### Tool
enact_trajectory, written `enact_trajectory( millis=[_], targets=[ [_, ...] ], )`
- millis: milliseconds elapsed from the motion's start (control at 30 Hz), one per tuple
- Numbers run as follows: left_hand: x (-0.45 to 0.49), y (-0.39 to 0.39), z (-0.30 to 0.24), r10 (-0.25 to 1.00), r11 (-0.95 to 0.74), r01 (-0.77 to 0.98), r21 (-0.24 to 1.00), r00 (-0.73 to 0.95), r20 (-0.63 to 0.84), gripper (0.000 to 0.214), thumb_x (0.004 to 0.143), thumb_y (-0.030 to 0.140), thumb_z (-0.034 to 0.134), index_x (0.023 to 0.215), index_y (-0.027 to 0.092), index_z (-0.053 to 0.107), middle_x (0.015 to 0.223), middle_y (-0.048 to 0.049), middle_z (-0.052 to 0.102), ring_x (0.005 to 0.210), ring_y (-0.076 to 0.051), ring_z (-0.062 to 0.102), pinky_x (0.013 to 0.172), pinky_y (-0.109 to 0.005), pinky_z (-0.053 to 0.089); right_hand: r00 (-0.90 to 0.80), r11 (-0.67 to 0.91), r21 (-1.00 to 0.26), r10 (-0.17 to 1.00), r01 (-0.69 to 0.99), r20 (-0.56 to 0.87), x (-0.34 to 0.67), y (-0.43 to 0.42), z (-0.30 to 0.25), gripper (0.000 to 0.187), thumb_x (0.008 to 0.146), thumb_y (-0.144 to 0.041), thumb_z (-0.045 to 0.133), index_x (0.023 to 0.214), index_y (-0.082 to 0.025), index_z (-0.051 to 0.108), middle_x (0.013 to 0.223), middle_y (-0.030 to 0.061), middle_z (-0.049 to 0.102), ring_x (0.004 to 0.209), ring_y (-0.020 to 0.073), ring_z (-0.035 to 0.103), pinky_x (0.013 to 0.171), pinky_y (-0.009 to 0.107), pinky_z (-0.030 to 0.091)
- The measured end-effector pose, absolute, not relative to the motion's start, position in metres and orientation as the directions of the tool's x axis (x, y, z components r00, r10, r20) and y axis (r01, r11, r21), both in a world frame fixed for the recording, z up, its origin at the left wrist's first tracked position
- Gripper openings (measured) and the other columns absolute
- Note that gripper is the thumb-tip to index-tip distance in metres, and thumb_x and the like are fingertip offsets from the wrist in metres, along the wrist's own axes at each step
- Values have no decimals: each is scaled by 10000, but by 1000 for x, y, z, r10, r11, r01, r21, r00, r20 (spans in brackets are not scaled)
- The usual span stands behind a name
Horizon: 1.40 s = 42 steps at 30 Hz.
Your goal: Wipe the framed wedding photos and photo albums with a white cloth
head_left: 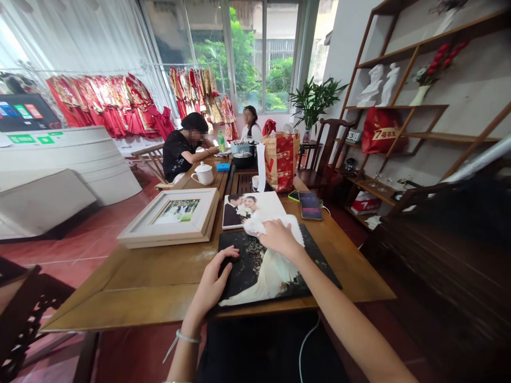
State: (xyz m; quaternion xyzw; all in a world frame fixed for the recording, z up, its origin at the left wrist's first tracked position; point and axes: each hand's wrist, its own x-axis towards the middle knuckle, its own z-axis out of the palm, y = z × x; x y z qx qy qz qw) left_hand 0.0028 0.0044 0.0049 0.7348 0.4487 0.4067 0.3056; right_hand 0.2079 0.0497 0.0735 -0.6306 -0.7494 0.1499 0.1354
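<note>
A large dark photo print (275, 268) showing a white gown lies flat at the near edge of the wooden table (159, 287). My left hand (213, 282) rests open on the print's left edge, fingers spread flat. My right hand (279, 238) is closed on a white cloth (255, 226) pressed against the print's upper part. Just behind lies a second wedding photo (249, 208).
Stacked white picture frames (175, 215) sit to the left and a phone (310, 205) to the right. Farther back are a teapot (204, 173), a red gift bag (281, 159) and two seated people (183, 149). Wooden shelves (399, 111) line the right wall.
</note>
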Motion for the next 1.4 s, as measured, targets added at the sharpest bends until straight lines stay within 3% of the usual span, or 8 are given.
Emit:
enact_trajectory(
  millis=[167,333,600,833,1033,1200,1300,1400],
  targets=[
    [5,4,5,911,-408,445,797,253,325,203,875,237,461,1022,207,599,1166,-81,642,1129,-240,572,1024,-421,400,-329,309,-426,944,850,27,153,58,80,313,802,-338,505,1027,-184,658,1216,141,616,1217,340,440,1010,617,257],
    [4,3,5,924,-382,476,792,221,313,226,870,260,471,1052,196,589,1124,-77,655,1074,-243,591,984,-402,428,-416,394,-453,908,800,55,136,58,79,358,783,-295,505,1094,-177,637,1284,131,575,1248,324,416,1033,632,214],
    [3,2,7,909,-409,417,812,269,320,188,890,240,444,1004,212,591,1239,-86,609,1240,-234,503,1091,-433,323,-281,292,-468,955,834,97,193,43,60,451,830,-265,484,1271,-192,546,1404,96,479,1353,275,293,1107,574,82],
    [5,4,10,924,-367,382,848,259,283,179,869,283,472,959,208,607,1209,-93,636,1269,-266,478,1094,-468,303,-168,217,-436,975,873,147,214,-19,43,494,771,-213,513,1262,-192,562,1452,57,418,1389,297,185,1095,612,-55],
    [1,5,13,962,-254,255,933,163,218,312,896,364,407,1074,190,595,1233,-79,611,1180,-251,534,1059,-401,351,-310,346,-481,938,806,156,173,-67,47,558,776,-262,553,1328,-228,483,1513,82,308,1419,314,68,1088,610,-109],
    [0,8,6,964,-260,203,944,107,242,358,924,409,356,1142,194,543,1281,-88,563,1236,-234,476,1096,-397,291,-477,439,-561,875,702,87,167,-90,51,578,772,-278,550,1340,-219,463,1527,95,273,1428,293,-3,1075,583,-174],
    [1,8,2,962,-269,232,935,118,248,356,930,409,348,1139,192,537,1269,-100,569,1238,-231,481,1099,-412,288,-612,499,-604,791,621,24,188,-99,51,619,711,-274,574,1324,-251,490,1522,61,292,1427,291,40,1075,579,-175],
    [2,8,-1,947,-321,342,883,141,289,338,868,368,497,1158,197,526,1279,-104,563,1251,-240,474,1099,-421,298,-631,489,-628,776,605,-4,219,-104,54,626,657,-180,529,1277,-264,544,1482,13,374,1416,249,155,1123,527,-103]
  ],
)
